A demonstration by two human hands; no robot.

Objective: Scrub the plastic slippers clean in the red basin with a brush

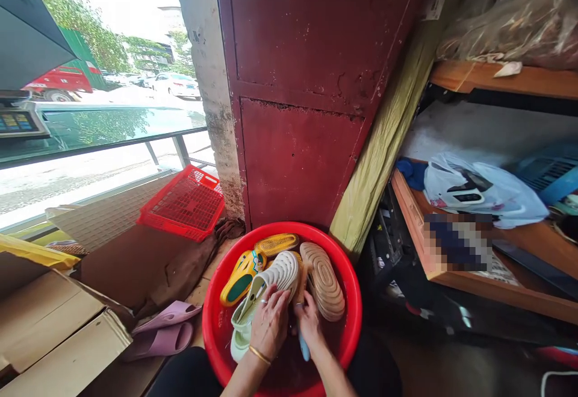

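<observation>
My left hand (270, 323), with a ring and a gold bracelet, is closed on a pale green clog (280, 271) tilted over the red basin (356, 300). In my right hand (309, 320) is a scrubbing brush with a light blue handle (304, 347); its tan head (303, 279) lies against the clog's side. Beside the brush, another shoe lies with its beige ridged sole (326, 282) up. A yellow clog (241, 278) with a green insole and a yellow sole (276, 244) rest behind. Dark water shows in the bottom of the basin.
Pink slippers (174, 337) and an opened cardboard box (58, 331) are on the left. A red plastic crate (185, 201) lies behind them. The maroon door (298, 162) stands ahead, and a wooden shelf (433, 264) with bags is on the right.
</observation>
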